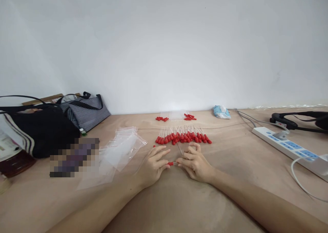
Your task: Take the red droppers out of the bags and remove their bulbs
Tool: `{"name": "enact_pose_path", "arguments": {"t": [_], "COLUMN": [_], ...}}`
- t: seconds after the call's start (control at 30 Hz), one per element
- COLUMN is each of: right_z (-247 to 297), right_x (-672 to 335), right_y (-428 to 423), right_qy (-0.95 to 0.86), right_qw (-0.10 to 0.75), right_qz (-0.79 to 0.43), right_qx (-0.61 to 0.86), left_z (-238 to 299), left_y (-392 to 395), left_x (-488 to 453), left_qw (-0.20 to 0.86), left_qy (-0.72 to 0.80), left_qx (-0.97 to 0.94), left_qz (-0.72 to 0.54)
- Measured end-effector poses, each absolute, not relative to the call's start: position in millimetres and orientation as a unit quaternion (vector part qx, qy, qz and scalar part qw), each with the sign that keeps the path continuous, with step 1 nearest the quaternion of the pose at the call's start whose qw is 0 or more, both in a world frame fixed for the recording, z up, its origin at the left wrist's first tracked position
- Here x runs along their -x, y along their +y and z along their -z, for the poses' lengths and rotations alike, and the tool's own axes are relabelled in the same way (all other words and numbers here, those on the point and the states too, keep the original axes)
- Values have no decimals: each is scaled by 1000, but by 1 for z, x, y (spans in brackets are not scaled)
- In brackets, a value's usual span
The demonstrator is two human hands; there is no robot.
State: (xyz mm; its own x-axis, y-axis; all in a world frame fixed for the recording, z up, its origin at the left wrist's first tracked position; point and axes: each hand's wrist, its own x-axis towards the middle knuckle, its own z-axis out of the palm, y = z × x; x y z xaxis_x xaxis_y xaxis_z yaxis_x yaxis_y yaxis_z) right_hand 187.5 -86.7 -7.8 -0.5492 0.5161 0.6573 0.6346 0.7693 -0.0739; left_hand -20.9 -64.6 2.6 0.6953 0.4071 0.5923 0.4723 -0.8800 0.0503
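Observation:
Low over the table, my left hand (155, 163) pinches a red rubber bulb (170, 163) between thumb and forefinger. My right hand (194, 163) faces it, fingertips closed on a thin clear dropper tube (175, 163) whose end meets the bulb. How far the tube sits inside the bulb cannot be seen. Just beyond both hands lies a row of droppers with red bulbs (183, 137), bulbs toward me and clear tubes pointing away. A small red tip (154, 146) shows by my left fingers. Farther back are loose red bulbs (189, 117) and several clear tubes (174, 116).
Clear zip bags (120, 151) lie on the left, beside a pixelated object (77, 158). Behind them stand a black bag (48, 130) and a striped bag (88, 113). On the right are a tissue pack (221, 112), a white power strip (289, 147) with cables, and a black strapped device (284, 121).

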Motion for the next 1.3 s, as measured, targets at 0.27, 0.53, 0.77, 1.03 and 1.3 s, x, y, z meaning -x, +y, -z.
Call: {"name": "enact_pose_path", "arguments": {"t": [0.27,0.53,0.77,1.03,1.3], "right_z": [12,27,26,18,15], "right_x": [-203,-214,-204,-182,-190], "right_y": [-86,-71,-64,-66,-68], "right_qy": [-856,-805,-771,-741,-707], "right_qw": [362,410,412,421,460], "right_qz": [93,-17,-54,-125,-144], "right_qx": [357,429,483,508,517], "left_z": [-5,2,1,-5,-25], "left_y": [-62,-44,-28,-29,-9], "left_x": [36,53,48,47,33], "left_qw": [58,-14,-131,-177,-42], "left_qy": [-231,-462,-584,-581,-532], "left_qx": [905,777,700,721,798], "left_qz": [352,427,390,334,279]}}
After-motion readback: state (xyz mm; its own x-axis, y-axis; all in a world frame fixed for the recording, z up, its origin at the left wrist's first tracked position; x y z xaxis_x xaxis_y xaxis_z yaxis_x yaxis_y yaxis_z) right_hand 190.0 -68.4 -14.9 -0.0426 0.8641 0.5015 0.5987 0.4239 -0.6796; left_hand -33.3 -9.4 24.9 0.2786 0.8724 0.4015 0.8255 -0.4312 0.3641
